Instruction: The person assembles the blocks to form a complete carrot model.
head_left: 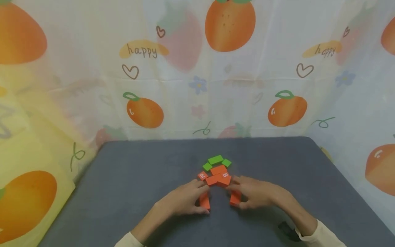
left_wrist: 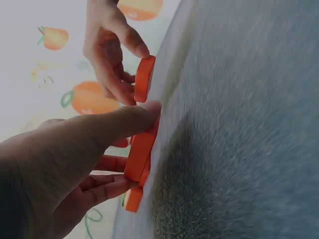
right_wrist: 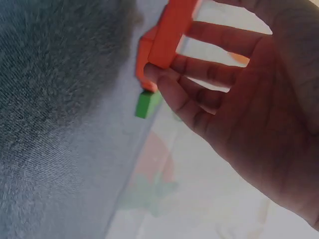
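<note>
The left hand [head_left: 187, 197] pinches one orange block [head_left: 204, 201]; the right hand [head_left: 257, 192], facing it, pinches a second orange block [head_left: 235, 198]. Just beyond both hands, more orange blocks [head_left: 218, 169] cluster, two lettered R and B, with three green blocks [head_left: 215, 160] farther out on a dark table [head_left: 139, 164].

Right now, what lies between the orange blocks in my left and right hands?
Bare dark grey tabletop separates the left orange block from the right orange block in the head view, with fingers at the far end.
</note>
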A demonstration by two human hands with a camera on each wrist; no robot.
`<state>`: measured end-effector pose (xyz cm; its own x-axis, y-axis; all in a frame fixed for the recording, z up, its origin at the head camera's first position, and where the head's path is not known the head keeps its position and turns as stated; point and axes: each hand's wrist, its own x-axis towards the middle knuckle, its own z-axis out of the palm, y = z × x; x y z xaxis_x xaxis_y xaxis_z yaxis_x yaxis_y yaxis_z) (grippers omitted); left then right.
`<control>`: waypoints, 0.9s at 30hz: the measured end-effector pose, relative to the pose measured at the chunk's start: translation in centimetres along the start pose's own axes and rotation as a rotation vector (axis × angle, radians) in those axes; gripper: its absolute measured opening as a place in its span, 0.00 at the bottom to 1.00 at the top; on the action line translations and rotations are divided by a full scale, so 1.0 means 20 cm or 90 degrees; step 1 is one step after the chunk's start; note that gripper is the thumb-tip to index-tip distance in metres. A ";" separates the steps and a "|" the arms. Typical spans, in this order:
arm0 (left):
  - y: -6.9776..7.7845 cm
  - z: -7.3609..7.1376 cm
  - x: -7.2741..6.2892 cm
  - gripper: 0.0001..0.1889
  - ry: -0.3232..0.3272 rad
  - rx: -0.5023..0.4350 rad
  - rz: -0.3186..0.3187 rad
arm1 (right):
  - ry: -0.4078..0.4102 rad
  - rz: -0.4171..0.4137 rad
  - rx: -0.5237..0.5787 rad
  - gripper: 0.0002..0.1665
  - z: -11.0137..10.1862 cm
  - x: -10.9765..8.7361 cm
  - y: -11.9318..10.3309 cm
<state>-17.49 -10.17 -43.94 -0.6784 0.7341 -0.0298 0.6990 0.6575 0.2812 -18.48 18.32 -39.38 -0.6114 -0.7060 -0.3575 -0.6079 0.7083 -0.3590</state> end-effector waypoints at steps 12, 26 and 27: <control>0.13 0.10 -0.09 0.33 0.042 -0.115 0.010 | 0.050 -0.131 -0.025 0.39 0.14 0.02 -0.12; 0.05 0.12 -0.04 0.32 0.014 -0.233 0.011 | 0.089 -0.109 0.030 0.36 0.18 0.03 -0.11; 0.05 0.12 -0.03 0.32 0.011 -0.234 0.011 | 0.091 -0.111 0.030 0.36 0.18 0.03 -0.11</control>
<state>-15.84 -9.62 -46.03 -0.6729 0.7397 -0.0072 0.5848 0.5379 0.6072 -15.73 16.28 -42.01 -0.5669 -0.8076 -0.1625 -0.6880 0.5727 -0.4457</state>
